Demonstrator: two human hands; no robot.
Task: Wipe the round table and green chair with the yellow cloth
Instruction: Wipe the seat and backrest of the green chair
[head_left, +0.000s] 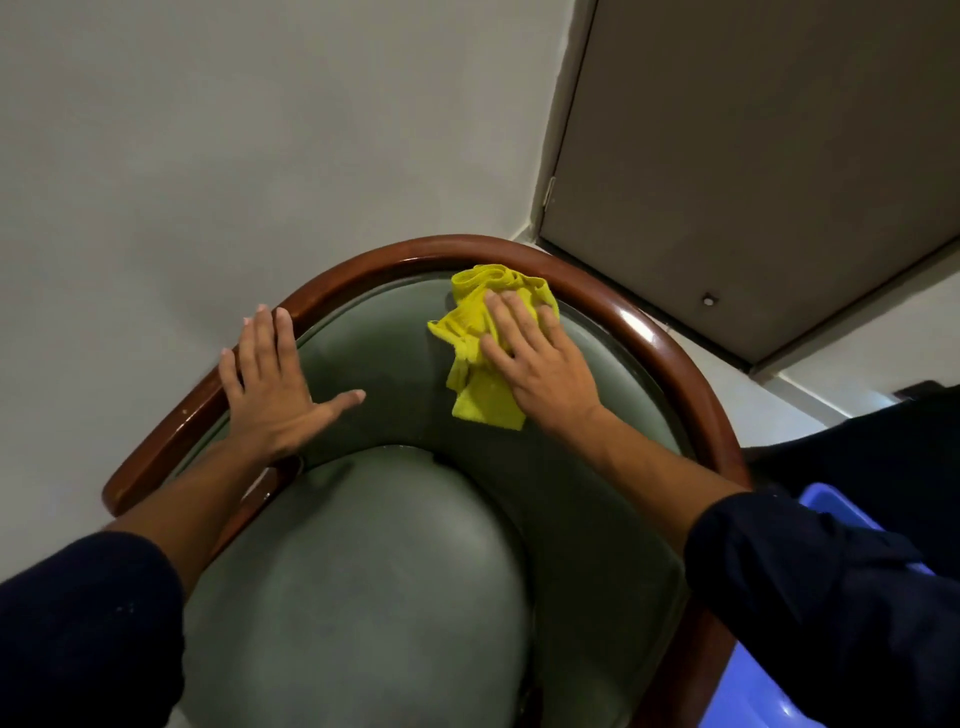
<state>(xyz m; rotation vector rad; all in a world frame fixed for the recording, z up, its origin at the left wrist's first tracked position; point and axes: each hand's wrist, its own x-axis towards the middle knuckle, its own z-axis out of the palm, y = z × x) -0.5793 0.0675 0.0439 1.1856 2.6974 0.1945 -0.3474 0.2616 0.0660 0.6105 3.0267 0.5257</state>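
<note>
Head view, single frame. Count: one green chair (395, 545), one yellow cloth (485, 338), two hands, two dark sleeves, one door (753, 156), one blue plastic object (826, 506). The round table cannot be identified in this view.

The chair fills the centre and lower half of the frame. It has a green padded seat, a green padded curved backrest, and a glossy brown wooden rail (670, 343) arching over the top of the backrest from about 8 o'clock, through 12, down to 4 o'clock of the seat.

The cloth is crumpled and lies against the inner face of the backrest, at roughly 1 o'clock from the seat's centre, its upper folds touching the wooden rail.

Right hand (540, 358): flat, fingers spread, palm pressed onto the cloth, pinning it to the padding rather than gripping it in a fist. Cloth shows beyond the fingertips at 12 o'clock and beside the hand at 9 and 7 o'clock.

Left hand (275, 384): open and empty, laid flat at about 10 o'clock from the seat's centre. Its fingers rest over the rail, the thumb points toward 3 o'clock across the green backrest. It is well apart from the cloth, which lies at 3 o'clock from it.

A grey wall is behind the chair. The door is at 1 o'clock of the frame. The blue object is at 4 o'clock, partly hidden by the right sleeve (810, 597).
</note>
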